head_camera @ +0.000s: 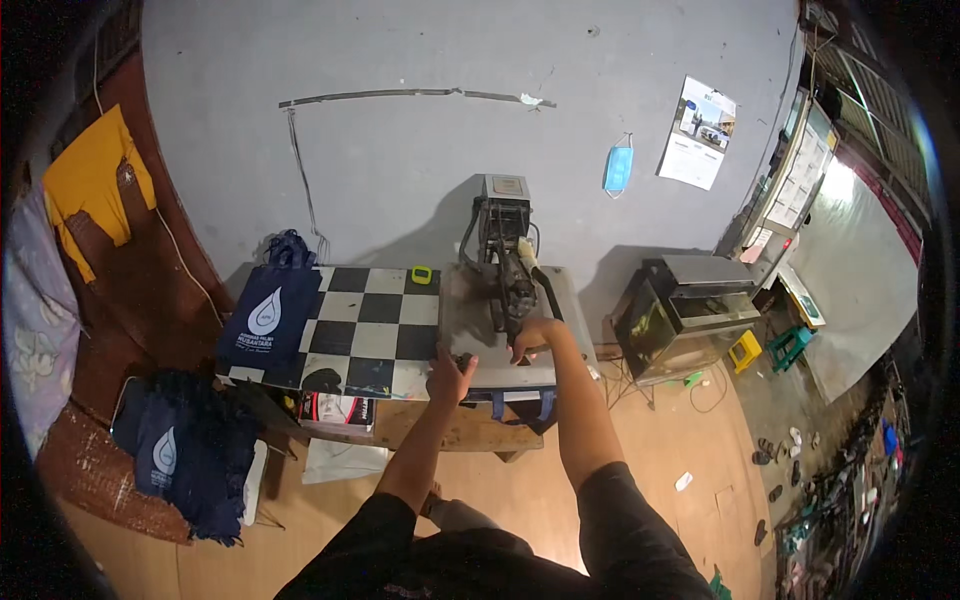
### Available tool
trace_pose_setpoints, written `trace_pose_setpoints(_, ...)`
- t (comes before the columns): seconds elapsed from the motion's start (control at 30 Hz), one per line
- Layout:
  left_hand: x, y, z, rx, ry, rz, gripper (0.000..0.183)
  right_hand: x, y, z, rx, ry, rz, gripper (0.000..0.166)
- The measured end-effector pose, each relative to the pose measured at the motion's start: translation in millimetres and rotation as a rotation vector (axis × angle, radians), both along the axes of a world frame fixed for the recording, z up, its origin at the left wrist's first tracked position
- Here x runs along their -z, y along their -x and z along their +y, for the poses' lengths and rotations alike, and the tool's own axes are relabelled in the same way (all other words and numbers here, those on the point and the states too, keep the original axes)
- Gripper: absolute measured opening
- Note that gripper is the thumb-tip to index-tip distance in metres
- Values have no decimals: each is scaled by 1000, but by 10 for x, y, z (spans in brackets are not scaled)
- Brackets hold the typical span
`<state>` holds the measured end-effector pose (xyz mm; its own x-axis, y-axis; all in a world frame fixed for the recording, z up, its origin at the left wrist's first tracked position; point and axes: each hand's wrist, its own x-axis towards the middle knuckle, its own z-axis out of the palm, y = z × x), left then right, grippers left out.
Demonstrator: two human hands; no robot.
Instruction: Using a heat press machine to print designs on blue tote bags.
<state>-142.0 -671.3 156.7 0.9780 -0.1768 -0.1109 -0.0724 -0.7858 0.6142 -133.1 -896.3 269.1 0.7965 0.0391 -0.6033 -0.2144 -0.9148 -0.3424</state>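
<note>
A heat press [513, 281] stands by the wall, with a wide grey plate [472, 315] beneath its dark arm. My left hand [448, 379] is at the plate's front left, thumb and fingers around a small dark part. Curled at the front of the arm is my right hand [536, 337], also on a dark part, partly hidden by the fingers. A black lever [549, 294] with a pale wrap slopes down to my right wrist. Below the plate's front edge hang the blue handles [499, 409] of a fabric bag, mostly covered.
Left of the press, a navy tote bag [270, 319] lies on the checkered tabletop [379, 307], near a yellow-green timer [421, 275]. More navy bags [184, 450] are heaped on a chair at lower left. A glass tank [686, 322] stands to the right.
</note>
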Motion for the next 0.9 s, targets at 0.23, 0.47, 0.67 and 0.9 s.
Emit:
trace_pose_setpoints(0.23, 99, -44, -23, 1, 39, -82, 108, 98, -71, -95, -63, 5, 14, 47)
trace_pose_setpoints(0.47, 173, -74, 47, -24, -30, -67, 105, -56, 16, 96, 11, -35, -30, 43)
trace_pose_setpoints(0.67, 27, 8, -11, 6, -30, -48, 106, -7, 25, 1, 56, -175, 124, 49)
trace_pose_setpoints(0.9, 157, -108, -27, 22, -60, -50, 108, -137, 1, 36, -6, -28, 134, 54)
